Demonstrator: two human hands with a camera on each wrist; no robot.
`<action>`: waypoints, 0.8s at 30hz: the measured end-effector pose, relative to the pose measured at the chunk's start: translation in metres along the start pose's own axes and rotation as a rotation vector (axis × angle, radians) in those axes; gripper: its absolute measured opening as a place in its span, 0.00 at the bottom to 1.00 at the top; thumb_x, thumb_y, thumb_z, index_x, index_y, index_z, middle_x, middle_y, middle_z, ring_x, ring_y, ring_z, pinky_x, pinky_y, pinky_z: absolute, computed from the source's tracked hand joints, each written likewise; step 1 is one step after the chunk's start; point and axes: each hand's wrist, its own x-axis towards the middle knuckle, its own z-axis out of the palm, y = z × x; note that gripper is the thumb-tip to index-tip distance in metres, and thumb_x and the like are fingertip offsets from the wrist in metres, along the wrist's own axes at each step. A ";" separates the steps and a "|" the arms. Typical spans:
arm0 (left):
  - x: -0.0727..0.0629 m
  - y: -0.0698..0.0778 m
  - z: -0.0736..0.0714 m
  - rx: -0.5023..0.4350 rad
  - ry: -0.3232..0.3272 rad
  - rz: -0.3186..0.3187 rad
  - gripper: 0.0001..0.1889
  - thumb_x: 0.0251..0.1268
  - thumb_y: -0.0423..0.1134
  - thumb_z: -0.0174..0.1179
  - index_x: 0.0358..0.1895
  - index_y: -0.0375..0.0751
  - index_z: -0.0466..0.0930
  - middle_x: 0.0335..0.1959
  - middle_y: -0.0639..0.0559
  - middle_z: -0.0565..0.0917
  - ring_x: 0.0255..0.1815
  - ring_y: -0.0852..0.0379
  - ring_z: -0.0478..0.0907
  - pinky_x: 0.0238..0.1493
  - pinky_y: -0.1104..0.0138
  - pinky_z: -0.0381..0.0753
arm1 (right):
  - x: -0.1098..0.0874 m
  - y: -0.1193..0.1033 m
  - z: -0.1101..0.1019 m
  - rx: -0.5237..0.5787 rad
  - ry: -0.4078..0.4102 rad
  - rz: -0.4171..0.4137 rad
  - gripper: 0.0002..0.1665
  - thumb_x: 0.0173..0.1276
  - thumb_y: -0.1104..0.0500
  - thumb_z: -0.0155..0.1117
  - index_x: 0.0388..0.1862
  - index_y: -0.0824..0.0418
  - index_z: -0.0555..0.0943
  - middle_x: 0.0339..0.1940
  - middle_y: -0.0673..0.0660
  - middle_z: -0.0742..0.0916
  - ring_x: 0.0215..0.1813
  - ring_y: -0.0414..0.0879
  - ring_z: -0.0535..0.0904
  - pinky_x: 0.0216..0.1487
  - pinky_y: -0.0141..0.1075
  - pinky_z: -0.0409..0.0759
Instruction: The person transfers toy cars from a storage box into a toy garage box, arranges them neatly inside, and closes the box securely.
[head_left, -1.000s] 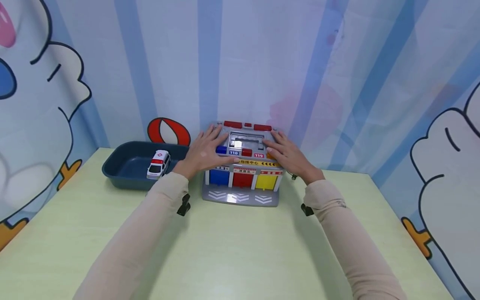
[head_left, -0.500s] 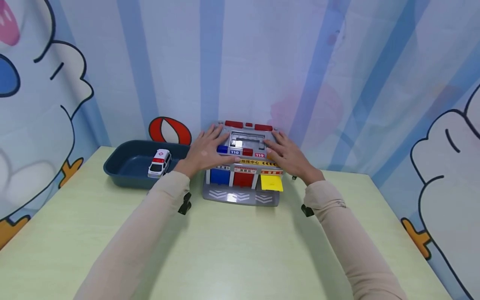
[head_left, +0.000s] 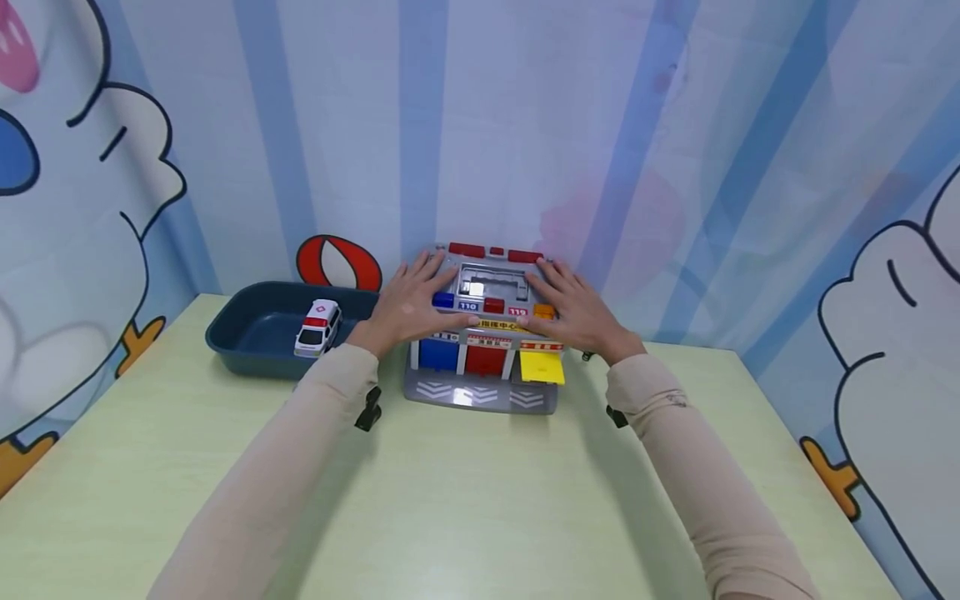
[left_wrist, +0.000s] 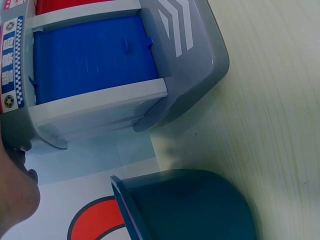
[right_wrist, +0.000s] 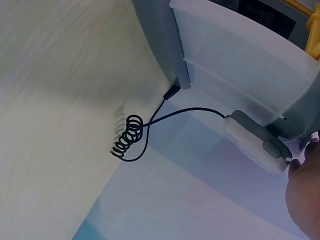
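A grey toy rescue station point(head_left: 480, 396) stands at the back of the table. My left hand point(head_left: 408, 307) rests on its upper left side, fingers spread over the roof and thumb along the front edge. On the opposite side lies my right hand point(head_left: 573, 312), its fingers extended on the roof beside an orange button point(head_left: 543, 311). The yellow door point(head_left: 542, 367) is swung up and sticks out at the front. Lowered are the blue door point(left_wrist: 95, 60) and the red door point(head_left: 486, 360). Between the hands, the roof carries a folded grey carrying handle point(head_left: 493, 283).
Left of the station sits a dark blue tub point(head_left: 243, 362) with a white and red toy ambulance point(head_left: 317, 329) in it. A toy handset point(right_wrist: 257, 142) hangs on the station's right side, with a black coiled cord point(right_wrist: 131, 131). A striped cloth point(head_left: 495, 125) rises behind.
The yellow door has swung up from its lowered position. My right hand has since shifted slightly, uncovering the orange button. The left hand keeps its place.
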 end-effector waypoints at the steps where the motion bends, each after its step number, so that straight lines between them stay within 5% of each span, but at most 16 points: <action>1: 0.000 0.000 0.000 0.000 0.001 0.000 0.52 0.56 0.73 0.55 0.81 0.53 0.51 0.84 0.47 0.44 0.85 0.45 0.35 0.82 0.45 0.36 | 0.000 0.000 0.000 -0.003 0.002 -0.006 0.56 0.66 0.22 0.45 0.83 0.50 0.48 0.85 0.55 0.47 0.85 0.56 0.36 0.83 0.55 0.37; 24: -0.003 0.002 -0.005 0.038 -0.027 0.012 0.51 0.58 0.74 0.52 0.81 0.53 0.49 0.84 0.48 0.42 0.85 0.45 0.33 0.81 0.42 0.31 | 0.000 0.000 0.001 -0.005 -0.003 -0.005 0.53 0.69 0.26 0.47 0.83 0.48 0.46 0.85 0.53 0.47 0.85 0.54 0.35 0.82 0.57 0.41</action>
